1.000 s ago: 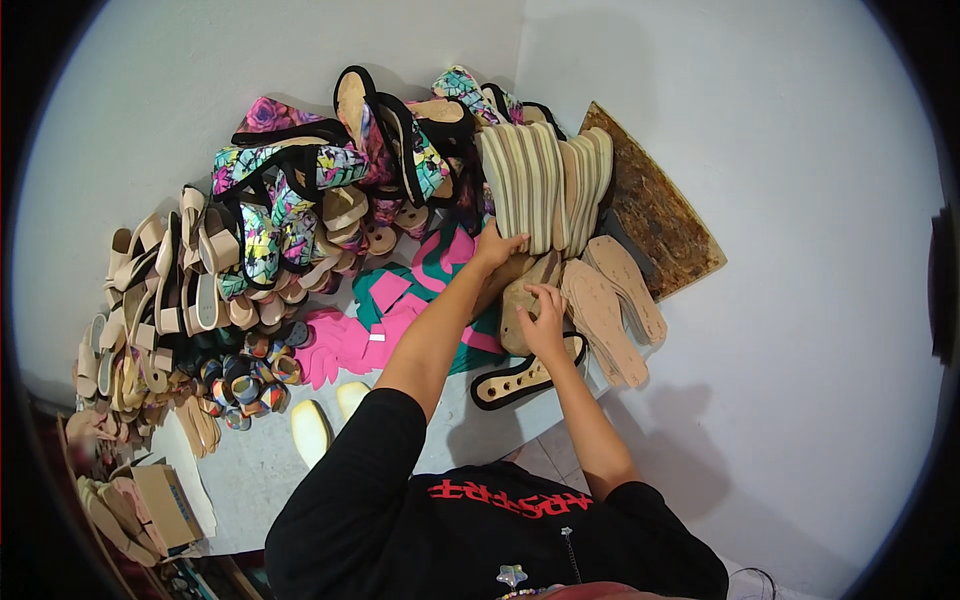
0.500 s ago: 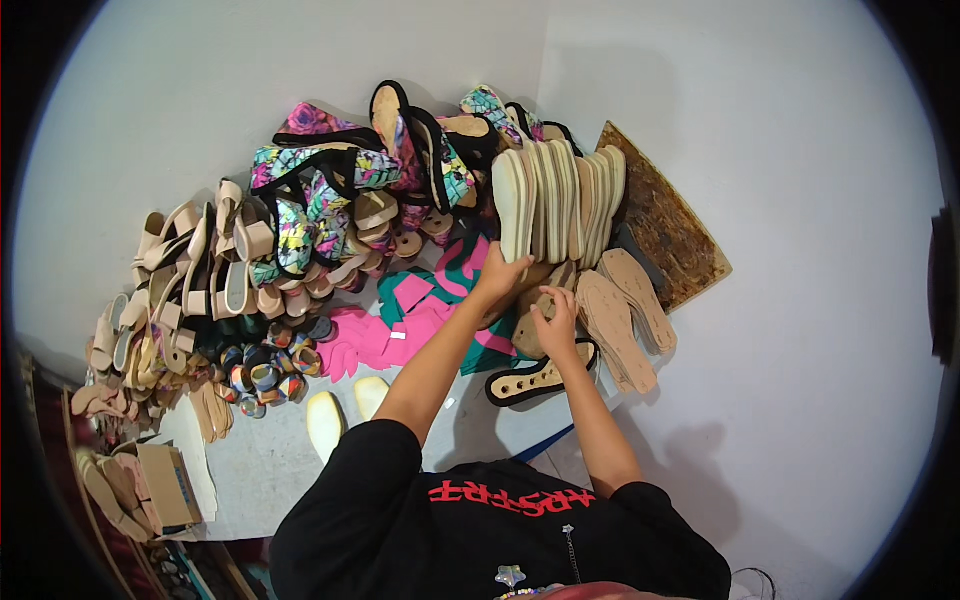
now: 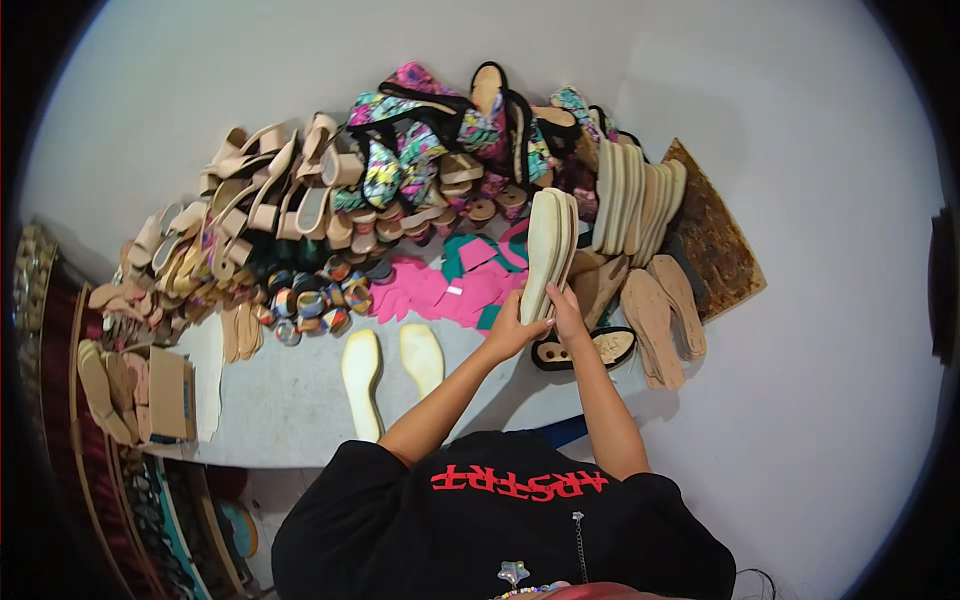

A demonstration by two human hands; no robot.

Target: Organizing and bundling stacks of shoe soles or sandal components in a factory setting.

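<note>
Both my hands grip a small bundle of cream shoe soles [image 3: 546,245], held upright above the table. My left hand [image 3: 518,325] wraps the lower left side of the bundle. On its lower right side, my right hand [image 3: 568,313] closes round it. Behind and to the right stands a row of similar striped soles [image 3: 640,200]. Two pale yellow soles, a left one [image 3: 361,380] and a right one [image 3: 422,358], lie flat on the table. Just beyond my hands is a black-edged insole [image 3: 585,350], partly covered by my right arm.
A heap of patterned and beige sandals [image 3: 420,150] lines the wall. Pink cut pieces [image 3: 430,290] lie on the grey table [image 3: 280,410]. Tan insoles [image 3: 655,310] and a stained board [image 3: 725,240] are at right; a cardboard box [image 3: 172,393] stands at left.
My hands have taken several soles from the row and brought them left and nearer. The row is shorter. The view has shifted, so the table appears further right.
</note>
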